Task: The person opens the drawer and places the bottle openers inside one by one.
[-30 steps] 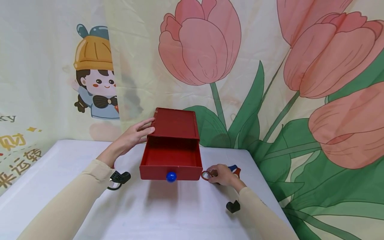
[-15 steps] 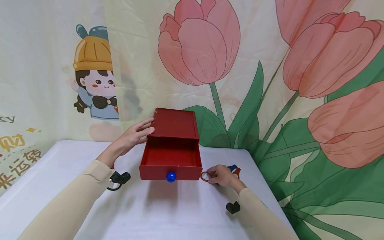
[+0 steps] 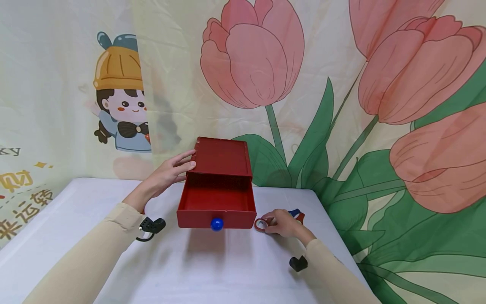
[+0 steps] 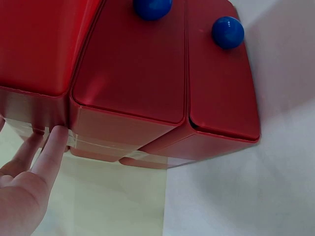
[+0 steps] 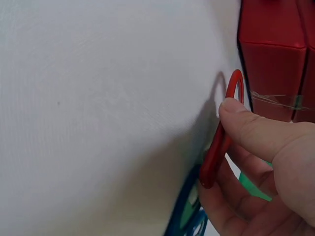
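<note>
The left hand (image 3: 163, 176) was not grasping; its extended fingers rested against the side of a red, box-shaped cabinet (image 3: 222, 156), whose top drawer (image 3: 195, 219), having a glossy round blue knob (image 3: 217, 224), stood pulled out. The right hand (image 3: 282, 223) pinched a smooth red object with a ring-shaped loop (image 5: 215, 157) near the cabinet's right side. Whether this object touched the white table (image 3: 212, 270), I could not tell. A blue looped object (image 5: 180, 206) was near the fingers.
</note>
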Available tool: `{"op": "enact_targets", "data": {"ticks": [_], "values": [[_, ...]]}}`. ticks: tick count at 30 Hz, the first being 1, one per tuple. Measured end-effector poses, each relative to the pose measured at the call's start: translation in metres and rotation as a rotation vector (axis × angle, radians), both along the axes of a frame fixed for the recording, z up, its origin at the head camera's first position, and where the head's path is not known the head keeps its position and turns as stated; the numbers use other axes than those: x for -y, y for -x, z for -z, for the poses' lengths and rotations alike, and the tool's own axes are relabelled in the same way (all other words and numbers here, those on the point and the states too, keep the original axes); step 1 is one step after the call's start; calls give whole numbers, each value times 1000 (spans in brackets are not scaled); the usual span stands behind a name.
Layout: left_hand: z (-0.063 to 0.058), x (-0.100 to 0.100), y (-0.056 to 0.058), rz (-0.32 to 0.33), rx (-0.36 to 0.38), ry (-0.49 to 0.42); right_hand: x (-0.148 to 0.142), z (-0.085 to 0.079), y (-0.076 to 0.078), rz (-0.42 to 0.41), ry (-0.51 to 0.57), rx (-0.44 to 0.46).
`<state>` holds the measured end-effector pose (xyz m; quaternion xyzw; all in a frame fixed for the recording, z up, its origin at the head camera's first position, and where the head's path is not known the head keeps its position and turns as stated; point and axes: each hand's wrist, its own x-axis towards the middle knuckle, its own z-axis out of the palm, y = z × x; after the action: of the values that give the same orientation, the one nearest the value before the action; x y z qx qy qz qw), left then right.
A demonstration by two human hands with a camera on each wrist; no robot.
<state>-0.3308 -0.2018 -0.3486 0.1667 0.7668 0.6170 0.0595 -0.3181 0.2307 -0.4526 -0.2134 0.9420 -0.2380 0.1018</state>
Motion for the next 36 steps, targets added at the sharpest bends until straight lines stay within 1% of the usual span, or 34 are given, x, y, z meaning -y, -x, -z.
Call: {"op": "enact_targets", "data": {"ticks": [5, 9, 12, 15, 23, 27, 30, 32, 36], "values": [[0, 0, 0, 2, 2, 1, -8, -9, -2, -41, 10, -24], [-1, 0, 0, 4, 4, -2, -14, -18, -4, -111, 26, -67], [-1, -1, 0, 9, 4, -9, -18, -30, -7, -161, 47, -101], [-1, -1, 0, 12, 8, -13, -19, -44, -10, -195, 50, -127], [-2, -1, -1, 4, 4, -4, -16, -88, -19, -219, -13, -209], [-2, 0, -1, 7, 7, -6, -15, -107, -27, -224, 10, -224], [-3, 0, -1, 6, 10, -7, -13, -121, -31, -232, 22, -252], [-4, 0, -1, 8, 13, -9, -12, -131, -32, -246, 8, -291], [-6, -1, -2, 25, 14, -7, -7, -148, -36, -239, -7, -336]]}}
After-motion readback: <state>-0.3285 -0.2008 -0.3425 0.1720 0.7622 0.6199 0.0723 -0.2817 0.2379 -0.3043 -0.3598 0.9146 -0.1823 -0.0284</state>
